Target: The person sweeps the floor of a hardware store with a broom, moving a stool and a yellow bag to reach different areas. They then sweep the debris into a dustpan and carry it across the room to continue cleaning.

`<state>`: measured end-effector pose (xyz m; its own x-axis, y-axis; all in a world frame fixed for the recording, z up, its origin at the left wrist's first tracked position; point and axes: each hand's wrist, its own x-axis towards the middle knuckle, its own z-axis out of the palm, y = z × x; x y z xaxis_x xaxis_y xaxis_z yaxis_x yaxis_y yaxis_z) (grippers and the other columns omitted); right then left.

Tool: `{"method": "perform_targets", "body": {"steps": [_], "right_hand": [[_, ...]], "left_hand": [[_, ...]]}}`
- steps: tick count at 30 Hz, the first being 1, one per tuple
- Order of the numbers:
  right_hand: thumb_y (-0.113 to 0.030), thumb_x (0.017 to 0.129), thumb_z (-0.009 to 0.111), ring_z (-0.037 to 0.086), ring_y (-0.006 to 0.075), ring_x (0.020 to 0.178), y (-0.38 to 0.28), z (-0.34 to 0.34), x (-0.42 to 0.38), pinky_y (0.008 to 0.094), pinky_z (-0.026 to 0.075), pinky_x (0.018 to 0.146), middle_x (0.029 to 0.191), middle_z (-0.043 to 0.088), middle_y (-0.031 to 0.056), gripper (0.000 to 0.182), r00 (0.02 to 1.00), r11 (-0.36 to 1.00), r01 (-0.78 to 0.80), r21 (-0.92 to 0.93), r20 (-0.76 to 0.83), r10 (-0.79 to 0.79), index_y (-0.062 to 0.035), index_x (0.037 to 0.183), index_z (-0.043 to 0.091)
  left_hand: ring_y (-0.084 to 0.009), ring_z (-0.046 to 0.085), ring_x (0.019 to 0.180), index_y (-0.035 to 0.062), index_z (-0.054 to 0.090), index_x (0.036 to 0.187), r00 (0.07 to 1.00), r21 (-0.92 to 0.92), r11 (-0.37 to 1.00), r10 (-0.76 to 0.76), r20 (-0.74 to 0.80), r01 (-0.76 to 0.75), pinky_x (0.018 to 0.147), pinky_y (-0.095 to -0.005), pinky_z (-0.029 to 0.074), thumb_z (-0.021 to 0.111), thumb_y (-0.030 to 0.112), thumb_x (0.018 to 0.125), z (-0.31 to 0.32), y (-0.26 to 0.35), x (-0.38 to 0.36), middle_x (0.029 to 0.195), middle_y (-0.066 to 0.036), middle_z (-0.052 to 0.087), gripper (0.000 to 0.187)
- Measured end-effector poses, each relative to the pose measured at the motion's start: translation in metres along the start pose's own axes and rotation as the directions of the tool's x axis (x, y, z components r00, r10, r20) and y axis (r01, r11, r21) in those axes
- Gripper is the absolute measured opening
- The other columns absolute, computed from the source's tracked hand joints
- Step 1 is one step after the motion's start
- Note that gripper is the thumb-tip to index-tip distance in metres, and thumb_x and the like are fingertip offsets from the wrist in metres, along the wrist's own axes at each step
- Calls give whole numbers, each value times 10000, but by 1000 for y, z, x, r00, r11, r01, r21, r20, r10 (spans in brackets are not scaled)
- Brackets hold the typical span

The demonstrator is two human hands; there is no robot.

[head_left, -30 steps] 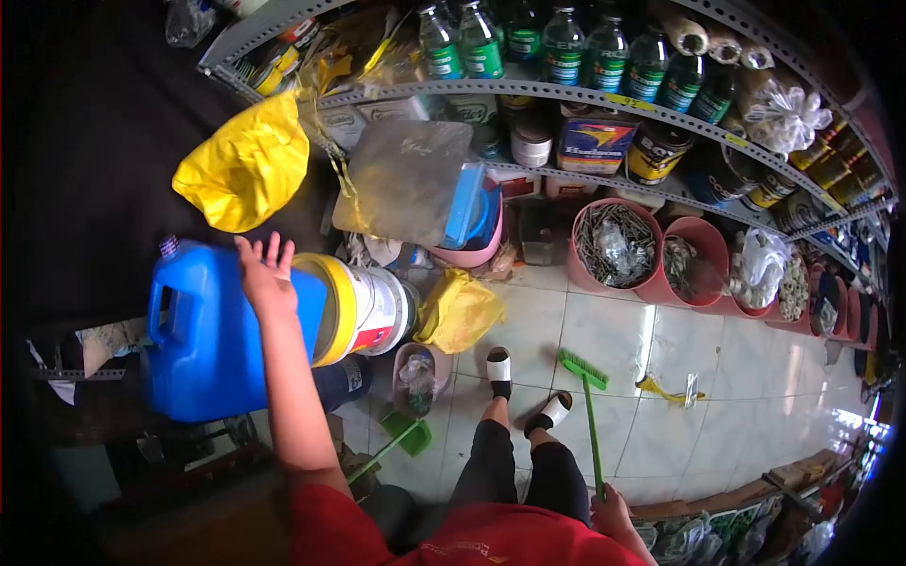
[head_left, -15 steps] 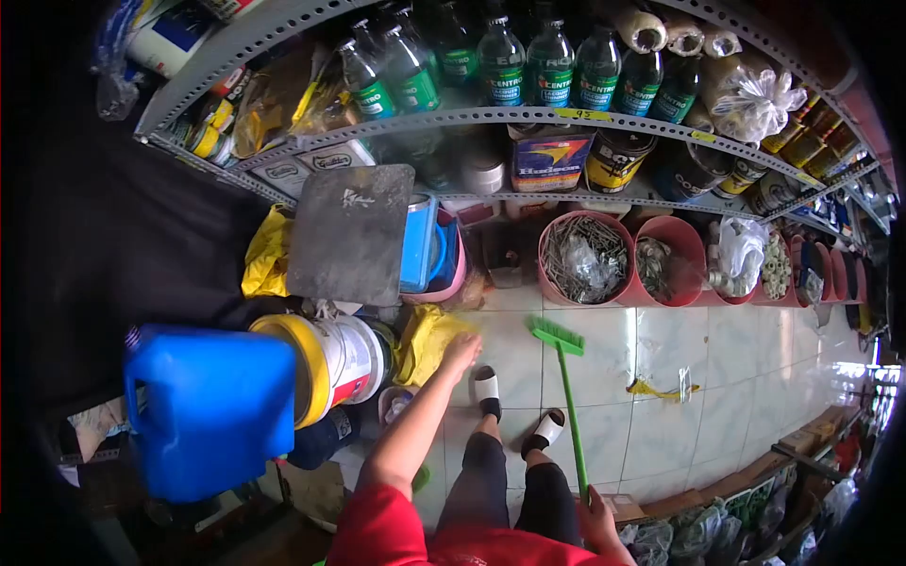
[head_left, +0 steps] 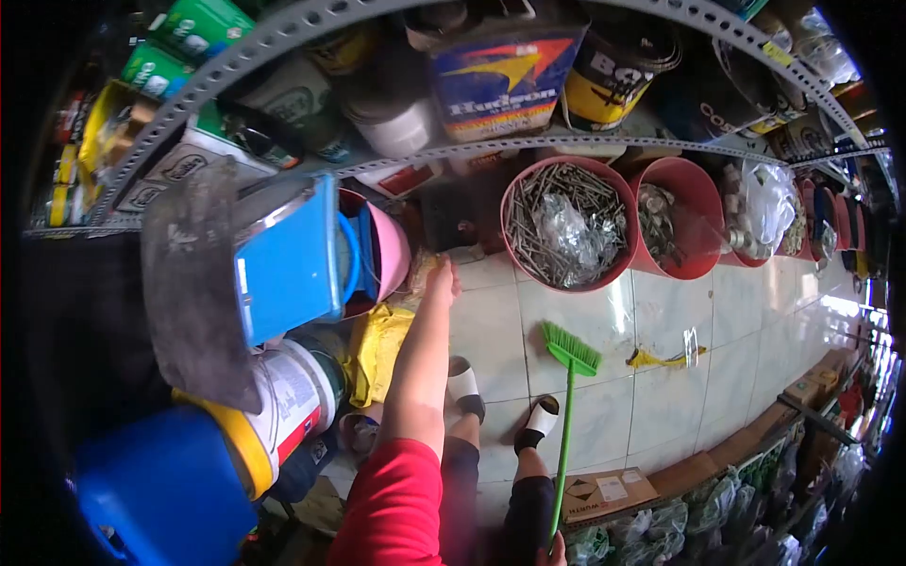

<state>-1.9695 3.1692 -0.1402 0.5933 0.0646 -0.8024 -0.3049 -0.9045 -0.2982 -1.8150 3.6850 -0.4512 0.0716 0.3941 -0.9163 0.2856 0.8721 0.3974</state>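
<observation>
My left hand (head_left: 444,280) reaches forward over the floor, beside a crumpled brownish plastic wrapper (head_left: 424,272) near the pink bin (head_left: 389,247). Its fingers point away from me and are too small and foreshortened to show their grip or any contact with the wrapper. Under my left forearm lies a crumpled yellow bag (head_left: 379,354). At the bottom edge, my right hand (head_left: 553,551) is closed around the green handle of a broom (head_left: 570,351). The bristle head rests on the tiles, ahead of my right foot.
Red buckets of nails (head_left: 528,222) and fittings line the shelf's foot. A blue container (head_left: 288,269), dark flat board (head_left: 189,283), white-and-yellow pail (head_left: 293,387) and blue jug (head_left: 160,491) crowd the left. A banana peel (head_left: 665,358) lies right; a cardboard box (head_left: 609,495) is behind it.
My left hand has moved forward, past the yellow bag to the wrapper. My view has come closer to the shelf. The broom is still in my right hand, now nearer the bottom edge.
</observation>
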Motion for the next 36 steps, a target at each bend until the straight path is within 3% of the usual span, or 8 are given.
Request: {"method": "perform_targets", "body": {"steps": [4, 5, 11, 19, 27, 30, 33, 36], "right_hand": [[-148, 784, 497, 508, 236, 914, -4, 7, 3, 311, 425, 727, 1064, 496, 124, 472, 999, 999, -48, 24, -6, 48, -135, 1218, 313], [-126, 804, 465, 516, 195, 865, -3, 19, 4, 296, 439, 683, 1027, 505, 74, 437, 983, 680, -149, 718, 34, 179, -140, 1219, 328], [-192, 823, 423, 542, 335, 804, -4, -1, 7, 342, 431, 624, 996, 499, 228, 504, 966, 978, -171, -120, 176, 190, -122, 1259, 180], [-175, 820, 422, 546, 357, 765, -6, -4, 13, 384, 430, 579, 944, 505, 244, 490, 985, 994, -99, -47, 137, 104, -117, 1250, 195], [-160, 811, 433, 551, 355, 754, -20, -27, 15, 396, 432, 563, 936, 507, 246, 495, 988, 994, -56, -89, 142, 68, -110, 1246, 204], [-153, 808, 436, 554, 354, 743, -19, -35, 15, 398, 433, 552, 932, 507, 248, 495, 987, 992, -39, -120, 148, 56, -107, 1244, 208], [-156, 812, 423, 562, 345, 696, 13, -31, 18, 384, 428, 507, 905, 512, 254, 494, 933, 914, 355, -198, 6, -361, -115, 1251, 201], [-164, 812, 425, 569, 316, 706, 13, -48, 24, 364, 430, 508, 914, 510, 254, 515, 955, 942, -96, -323, 236, 179, -126, 1266, 183]], "left_hand": [[-99, 342, 419, 102, 528, 684, 1000, -127, 992, -17, -27, 13, 404, -254, 315, 438, 494, 769, 10, -7, 31, 498, 37, 368, 411], [-99, 337, 416, 106, 525, 689, 999, -138, 990, -5, -47, -2, 408, -254, 312, 445, 501, 761, 13, -9, 36, 499, 36, 372, 410], [-81, 223, 350, 117, 499, 717, 990, -179, 984, -32, -140, 6, 352, -232, 202, 450, 483, 756, 33, -2, 39, 440, 60, 241, 372], [-86, 261, 336, 144, 432, 629, 995, -203, 979, -31, -99, 10, 337, -233, 210, 473, 296, 747, 28, -6, 51, 435, 33, 310, 196], [-129, 427, 600, 26, 496, 655, 967, -264, 953, 87, -240, -151, 538, -297, 339, 443, 243, 754, 33, -165, 8, 632, -37, 465, 244], [-153, 419, 554, 54, 489, 626, 980, -114, 992, 33, -196, -56, 490, -306, 321, 459, 202, 747, 18, -221, -60, 593, -42, 451, 193], [-256, 488, 577, 37, 483, 633, 925, 470, 845, 355, -137, -254, 506, -362, 360, 437, 185, 754, -13, -341, -49, 628, -137, 498, 196], [-269, 540, 630, 30, 499, 639, 895, 589, 769, 415, -163, -249, 558, -388, 394, 390, 251, 779, -39, -441, -63, 618, -139, 526, 284]]}}
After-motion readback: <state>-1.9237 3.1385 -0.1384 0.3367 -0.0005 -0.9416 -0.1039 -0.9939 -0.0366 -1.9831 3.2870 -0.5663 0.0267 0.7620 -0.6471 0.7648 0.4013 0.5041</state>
